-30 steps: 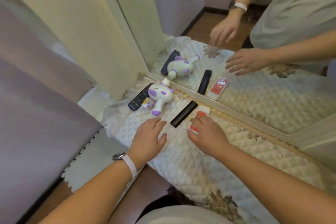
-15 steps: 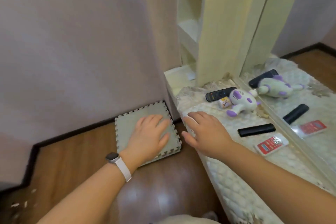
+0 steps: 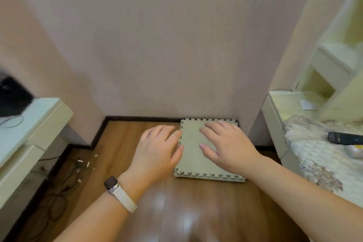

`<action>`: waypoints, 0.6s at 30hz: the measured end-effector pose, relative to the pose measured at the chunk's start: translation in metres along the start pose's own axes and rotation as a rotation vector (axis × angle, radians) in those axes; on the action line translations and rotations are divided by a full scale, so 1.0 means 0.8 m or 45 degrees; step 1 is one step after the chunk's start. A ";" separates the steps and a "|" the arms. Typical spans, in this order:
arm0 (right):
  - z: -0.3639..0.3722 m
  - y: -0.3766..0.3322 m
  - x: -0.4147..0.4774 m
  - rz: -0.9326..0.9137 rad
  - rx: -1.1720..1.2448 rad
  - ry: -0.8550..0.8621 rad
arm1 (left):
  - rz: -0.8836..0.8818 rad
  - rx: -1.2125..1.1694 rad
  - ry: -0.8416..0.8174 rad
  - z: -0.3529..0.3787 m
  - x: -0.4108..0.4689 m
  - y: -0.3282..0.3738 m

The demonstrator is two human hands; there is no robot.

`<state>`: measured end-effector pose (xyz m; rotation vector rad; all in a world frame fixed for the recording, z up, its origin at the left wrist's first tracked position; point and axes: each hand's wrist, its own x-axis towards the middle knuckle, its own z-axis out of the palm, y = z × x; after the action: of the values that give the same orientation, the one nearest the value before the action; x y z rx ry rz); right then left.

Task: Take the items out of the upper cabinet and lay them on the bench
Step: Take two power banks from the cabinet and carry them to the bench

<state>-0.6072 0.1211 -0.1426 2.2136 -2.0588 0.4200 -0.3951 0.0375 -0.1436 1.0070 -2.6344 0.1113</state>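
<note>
Both my hands hover empty in front of me, fingers spread, over the floor. My left hand (image 3: 159, 149), with a watch on the wrist, is above the wooden floor. My right hand (image 3: 227, 145) is above a stack of grey foam puzzle mats (image 3: 193, 143). At the far right, the quilted bench (image 3: 314, 155) shows its left end, with a black remote (image 3: 345, 138) lying on it. Behind the bench stand cream open shelves (image 3: 334, 68). No upper cabinet is in view.
A plain pink wall fills the view ahead. A white desk (image 3: 25, 124) with a black object (image 3: 11, 96) and a cable stands at the left. Cables and small scraps (image 3: 78, 163) lie on the wooden floor below it. A white paper (image 3: 307, 104) rests on the low shelf.
My view has swung left, away from the bench and mirror toward the wall and floor. Both hands left the bench top and now hang empty over the floor mats.
</note>
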 end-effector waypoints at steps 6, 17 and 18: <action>0.019 -0.119 0.094 -0.249 0.022 0.021 | -0.259 0.056 0.063 -0.039 -0.077 -0.125; 0.060 -0.214 0.243 -0.626 0.088 0.029 | -0.620 0.119 0.052 -0.059 -0.111 -0.239; 0.067 -0.217 0.260 -0.660 0.105 0.032 | -0.648 0.135 0.048 -0.059 -0.107 -0.248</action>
<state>-0.4170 -0.0780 -0.1194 2.6453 -1.3914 0.4789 -0.1913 -0.0476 -0.1347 1.6549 -2.2738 0.1503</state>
